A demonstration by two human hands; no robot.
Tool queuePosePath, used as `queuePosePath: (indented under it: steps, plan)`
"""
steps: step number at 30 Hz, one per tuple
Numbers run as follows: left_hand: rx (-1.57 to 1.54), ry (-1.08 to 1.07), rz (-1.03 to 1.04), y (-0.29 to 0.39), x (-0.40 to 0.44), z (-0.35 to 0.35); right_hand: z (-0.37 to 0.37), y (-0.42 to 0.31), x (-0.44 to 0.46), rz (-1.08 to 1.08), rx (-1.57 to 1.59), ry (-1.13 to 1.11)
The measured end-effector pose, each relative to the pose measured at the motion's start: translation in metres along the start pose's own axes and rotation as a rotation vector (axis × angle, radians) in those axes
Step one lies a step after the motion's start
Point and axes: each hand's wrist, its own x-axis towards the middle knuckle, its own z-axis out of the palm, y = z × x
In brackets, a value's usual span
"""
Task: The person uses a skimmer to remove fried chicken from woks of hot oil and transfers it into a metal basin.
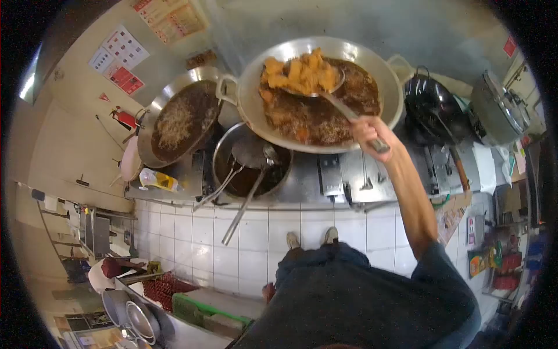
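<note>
My right hand (372, 135) is closed around the handle of a long metal skimmer (340, 106). The skimmer's bowl holds a heap of golden-brown fried pieces (302, 72) over a large wide pan (250, 96). Dark bubbling oil (325, 119) fills the pan, with more pieces floating in it. At the lower middle, my left hand (268, 292) shows only in small part beside my body, low and away from the pan; its fingers are not clear.
A second pan (152, 110) of bubbling oil stands left. A pot (218, 168) with ladles, their handles jutting over the counter edge, sits below the large pan. A black wok (415, 104) and a lidded pot (491, 116) stand right. A yellow bottle (160, 180) lies left.
</note>
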Motion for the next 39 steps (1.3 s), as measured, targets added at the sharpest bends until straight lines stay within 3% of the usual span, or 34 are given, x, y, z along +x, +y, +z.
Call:
queuePosePath:
  steps: [1,4,7,8,11,13,15,16,19,20,21,23,25,27,29,31,33,39]
  plan:
    - [0.030,-0.002,0.043,0.005,-0.014,-0.007,0.008,0.008,-0.001,0.049,0.140,0.019]
    - [0.143,-0.058,0.274,0.045,-0.054,-0.018,0.000,0.018,-0.013,-0.025,0.083,0.035]
    - [0.223,-0.186,0.514,0.131,-0.129,-0.026,-0.003,0.022,-0.027,0.057,0.126,-0.013]
    - [0.216,-0.264,0.515,0.150,-0.144,-0.028,0.001,0.022,-0.034,-0.010,0.115,0.006]
    - [0.113,-0.574,0.250,0.166,-0.105,-0.037,0.004,0.028,-0.038,0.032,0.162,-0.043]
    - [0.818,-0.409,0.330,0.203,-0.130,-0.040,-0.012,0.033,-0.045,0.003,0.143,-0.018]
    - [0.532,-0.499,0.436,0.309,-0.234,-0.028,0.001,0.023,-0.037,-0.031,0.108,-0.019]
    - [0.543,-0.576,0.581,0.360,-0.266,-0.014,-0.002,0.016,-0.037,-0.067,0.000,-0.022]
    - [0.421,-0.871,0.775,0.431,-0.353,0.007,-0.008,0.014,-0.030,-0.041,0.031,0.008]
    - [0.359,-1.008,0.768,0.445,-0.361,0.023,-0.002,0.022,-0.037,-0.193,-0.210,0.058]
    - [0.288,-1.136,0.756,0.457,-0.367,0.038,-0.004,0.032,-0.044,-0.160,-0.131,0.068]
    - [0.202,-1.343,0.623,0.481,-0.367,0.078,0.003,0.028,-0.050,-0.140,-0.029,0.050]
    - [-0.085,-1.276,0.509,0.499,-0.383,0.114,0.017,0.044,-0.068,-0.159,-0.063,0.112]
    - [-0.460,-1.270,0.188,0.519,-0.391,0.151,0.027,0.068,-0.088,-0.242,-0.245,0.158]
    - [-0.705,-1.733,0.054,0.529,-0.365,0.188,0.013,0.075,-0.097,-0.226,-0.242,0.116]
    - [-0.736,-1.777,0.121,0.544,-0.374,0.195,0.008,0.093,-0.107,-0.223,-0.198,0.162]
    - [-0.535,-1.382,0.375,0.549,-0.402,0.185,0.018,0.113,-0.112,-0.269,-0.216,0.159]
    - [-0.462,-1.462,0.448,0.571,-0.412,0.135,0.077,0.147,-0.126,-0.305,-0.117,0.110]
